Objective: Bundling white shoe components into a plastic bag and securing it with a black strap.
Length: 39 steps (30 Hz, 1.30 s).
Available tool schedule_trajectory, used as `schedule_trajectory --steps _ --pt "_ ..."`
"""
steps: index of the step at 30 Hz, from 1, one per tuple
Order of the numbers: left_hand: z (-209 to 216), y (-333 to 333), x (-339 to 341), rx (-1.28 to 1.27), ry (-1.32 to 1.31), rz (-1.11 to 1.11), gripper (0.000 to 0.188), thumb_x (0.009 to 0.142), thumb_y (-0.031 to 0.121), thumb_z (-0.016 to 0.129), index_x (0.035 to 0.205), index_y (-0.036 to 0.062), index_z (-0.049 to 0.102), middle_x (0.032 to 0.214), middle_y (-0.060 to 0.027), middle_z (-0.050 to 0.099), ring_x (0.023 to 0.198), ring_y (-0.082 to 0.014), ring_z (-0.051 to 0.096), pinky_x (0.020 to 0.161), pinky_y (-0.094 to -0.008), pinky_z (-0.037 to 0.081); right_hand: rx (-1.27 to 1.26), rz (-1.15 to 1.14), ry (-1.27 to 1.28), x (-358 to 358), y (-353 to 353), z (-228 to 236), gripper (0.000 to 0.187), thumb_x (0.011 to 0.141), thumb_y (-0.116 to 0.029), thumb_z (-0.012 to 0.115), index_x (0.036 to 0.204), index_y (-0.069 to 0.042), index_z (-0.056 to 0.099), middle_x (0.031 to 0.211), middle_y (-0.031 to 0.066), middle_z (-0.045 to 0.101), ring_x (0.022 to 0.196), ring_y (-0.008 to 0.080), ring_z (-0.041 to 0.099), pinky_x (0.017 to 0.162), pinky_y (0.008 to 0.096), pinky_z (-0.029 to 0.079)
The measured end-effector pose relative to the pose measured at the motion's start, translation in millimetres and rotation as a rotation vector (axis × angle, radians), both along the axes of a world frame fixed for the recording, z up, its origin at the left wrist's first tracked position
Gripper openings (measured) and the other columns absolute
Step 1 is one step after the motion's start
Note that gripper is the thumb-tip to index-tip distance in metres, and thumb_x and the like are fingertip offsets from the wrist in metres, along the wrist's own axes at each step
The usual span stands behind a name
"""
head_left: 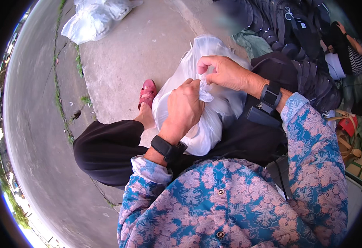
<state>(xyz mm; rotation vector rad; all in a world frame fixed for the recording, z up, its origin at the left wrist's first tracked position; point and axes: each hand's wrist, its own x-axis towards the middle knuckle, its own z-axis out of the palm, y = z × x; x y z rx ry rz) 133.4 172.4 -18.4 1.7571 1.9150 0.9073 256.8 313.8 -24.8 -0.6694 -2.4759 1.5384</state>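
Note:
A full white plastic bag (208, 128) stands between my legs. Its gathered top, a crumpled twist of plastic (205, 90), sticks out from the closed fist of my left hand (185, 102). My right hand (230, 74) is at the same twist, index finger and thumb curled toward each other around its upper end. Its other fingers are hidden behind the palm. What is inside the bag cannot be made out through the plastic.
Another filled white plastic bag (92, 20) lies on the concrete ground at the upper left. Dark shoes (267, 25) are piled at the upper right, beside a greenish cloth (253, 43). Farther right, part of another person (352, 53) shows. A red item (348, 124) lies below.

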Motion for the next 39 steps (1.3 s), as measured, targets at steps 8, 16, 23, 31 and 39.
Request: schedule_trajectory --steps 8,16,23,31,39 --pt "-9.2 20.8 -23.0 -0.414 -0.078 -0.061 0.028 0.087 0.025 0.054 0.088 -0.0008 0.062 0.073 -0.0267 0.059 0.069 -0.0454 0.057 0.059 -0.0479 0.045 0.626 0.092 -0.323 58.2 -84.4 68.3 0.011 0.078 0.000 0.052 0.089 -0.002 0.051 0.078 0.0146 0.058 0.073 0.0353 0.062 0.061 0.0432 0.051" --pt "15.7 48.6 -23.9 -0.620 0.179 -0.487 0.034 0.088 0.016 0.049 0.121 0.0079 0.054 0.067 -0.0175 0.058 0.059 -0.0329 0.059 0.051 -0.0409 0.044 -0.181 -0.045 -0.019 -7.2 -185.5 30.6 0.015 0.074 0.005 0.048 0.089 0.008 0.045 0.066 0.0304 0.057 0.070 0.0454 0.060 0.060 0.0511 0.047" --pt "31.0 48.9 -23.7 -0.612 -0.147 -0.457 0.054 0.093 0.045 0.045 0.091 -0.0076 0.057 0.057 -0.0121 0.058 0.047 -0.0163 0.058 0.043 -0.0267 0.045 -0.081 0.037 -0.059 -36.2 -178.6 9.0 0.028 0.072 0.006 0.049 0.100 0.010 0.049 0.071 0.0268 0.060 0.073 0.0406 0.063 0.063 0.0464 0.050" --pt "41.8 47.6 -17.8 -0.952 -0.480 -0.181 0.054 0.093 0.047 0.043 0.094 -0.0050 0.057 0.059 -0.0154 0.060 0.047 -0.0182 0.060 0.044 -0.0264 0.047 0.356 0.316 -0.181 -40.6 -188.7 12.7 0.018 0.072 -0.006 0.059 0.090 -0.001 0.061 0.077 0.0161 0.065 0.075 0.0261 0.066 0.064 0.0400 0.048" --pt "37.9 37.6 -27.5 -0.872 -0.580 -0.252 0.055 0.093 0.049 0.042 0.097 -0.0040 0.058 0.061 -0.0170 0.062 0.049 -0.0177 0.060 0.045 -0.0265 0.047 1.026 0.246 -0.310 5.5 -198.7 77.2 0.016 0.074 -0.018 0.057 0.086 -0.008 0.062 0.071 0.0026 0.056 0.075 0.0167 0.054 0.068 0.0302 0.037"
